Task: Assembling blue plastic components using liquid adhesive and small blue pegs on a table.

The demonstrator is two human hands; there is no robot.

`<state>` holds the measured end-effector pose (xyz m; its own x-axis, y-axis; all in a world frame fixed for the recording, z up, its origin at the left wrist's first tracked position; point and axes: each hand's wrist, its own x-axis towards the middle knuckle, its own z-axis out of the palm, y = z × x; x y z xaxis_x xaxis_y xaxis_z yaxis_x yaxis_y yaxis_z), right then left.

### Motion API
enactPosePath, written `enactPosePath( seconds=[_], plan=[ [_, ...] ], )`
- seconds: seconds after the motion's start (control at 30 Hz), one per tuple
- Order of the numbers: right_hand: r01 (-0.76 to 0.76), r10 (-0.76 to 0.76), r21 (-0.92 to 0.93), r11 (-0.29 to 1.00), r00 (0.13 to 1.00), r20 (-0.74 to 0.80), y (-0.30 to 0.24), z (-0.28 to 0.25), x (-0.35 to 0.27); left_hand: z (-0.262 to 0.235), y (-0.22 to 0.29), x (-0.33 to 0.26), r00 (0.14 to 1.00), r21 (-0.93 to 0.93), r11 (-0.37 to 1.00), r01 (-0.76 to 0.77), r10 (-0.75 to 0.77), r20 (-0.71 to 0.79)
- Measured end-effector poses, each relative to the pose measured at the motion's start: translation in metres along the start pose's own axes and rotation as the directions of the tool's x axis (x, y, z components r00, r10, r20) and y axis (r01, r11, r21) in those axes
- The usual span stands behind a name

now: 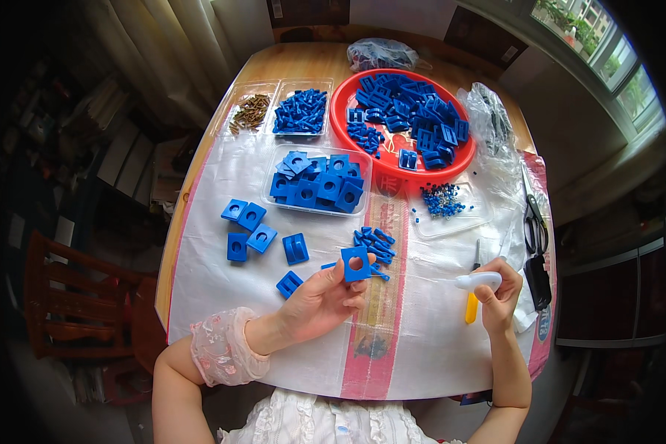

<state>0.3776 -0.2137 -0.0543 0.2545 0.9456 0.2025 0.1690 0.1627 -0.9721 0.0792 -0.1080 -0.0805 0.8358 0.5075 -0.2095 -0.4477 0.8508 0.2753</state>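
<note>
My left hand pinches a blue square plate with a round hole between thumb and fingers, raised over the middle of the table. In my right hand is a small white squeeze bottle, its nozzle pointing left. Beyond the held plate lies a pile of small blue pins. Two blue slotted pieces rest left of it, one close to my left wrist. Several more blue square plates lie farther left. Beside my right hand, a screwdriver with a yellow handle lies on the sheet.
A clear tub of blue plates stands mid-table. Behind are trays of brass-coloured screws and small blue parts, and a red basin of blue pieces. Tiny blue and white bits sit right, near black scissors and plastic bags.
</note>
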Motion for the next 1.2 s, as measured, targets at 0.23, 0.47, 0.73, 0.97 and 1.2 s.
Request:
enactPosePath(
  seconds=[0.23,0.47,0.73,0.97,1.2],
  plan=[
    [-0.006,0.006,0.011,1.000,1.000,-0.002,-0.0013,0.0016,-0.0002,0.0015,0.0001,-0.0007,1.000,0.001,1.000,0.001,-0.001,-0.005],
    [-0.010,0.010,0.011,1.000,1.000,-0.005,-0.0018,0.0009,-0.0002,0.0000,0.0000,-0.0001,1.000,0.001,1.000,0.002,-0.002,0.003],
    [0.002,-0.002,-0.003,1.000,1.000,0.005,-0.0007,0.0011,-0.0001,-0.0026,-0.0019,0.0000,1.000,-0.018,1.000,-0.011,0.011,0.007],
    [0.004,-0.004,0.007,1.000,1.000,-0.004,-0.0013,0.0011,-0.0006,-0.0014,-0.0021,0.0002,1.000,-0.005,1.000,-0.017,0.018,0.016],
    [0.008,-0.008,0.013,1.000,1.000,-0.001,-0.0010,0.0017,-0.0001,0.0015,0.0000,-0.0002,1.000,0.011,1.000,0.004,-0.004,0.017]
  ],
)
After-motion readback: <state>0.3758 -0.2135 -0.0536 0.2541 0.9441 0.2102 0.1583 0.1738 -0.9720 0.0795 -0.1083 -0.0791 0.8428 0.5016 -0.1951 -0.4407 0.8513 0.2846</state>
